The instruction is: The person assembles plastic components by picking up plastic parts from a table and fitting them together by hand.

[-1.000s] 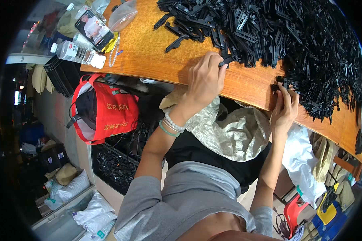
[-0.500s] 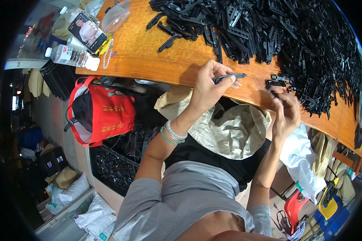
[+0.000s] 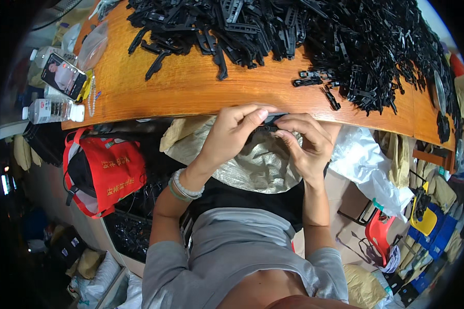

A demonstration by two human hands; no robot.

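Note:
Just off the near edge of the wooden table, my two hands meet over a small black plastic piece (image 3: pixel 273 119). My left hand (image 3: pixel 233 133) pinches its left end between thumb and fingers. My right hand (image 3: pixel 309 143) closes on the right end, so the fingers hide much of it. Whether it is one part or two pressed together I cannot tell. Beyond the hands lies a heap of long black plastic parts (image 3: pixel 201 31). To its right spreads a larger heap of smaller black plastic parts (image 3: pixel 376 56), with a few loose ones (image 3: pixel 330 98) near the table edge.
A pale woven sack (image 3: pixel 242 167) gapes below my hands. On the table's left, a phone (image 3: pixel 63 76) leans by plastic bottles (image 3: pixel 51 111). A red bag (image 3: pixel 113 170) hangs beneath that side. White plastic sheeting (image 3: pixel 363 159) and a red stool (image 3: pixel 378 237) are at lower right.
My right hand has moved left from beside the small-parts heap to meet my left hand. The left hand has brought its black piece back to the table edge. The view has shifted.

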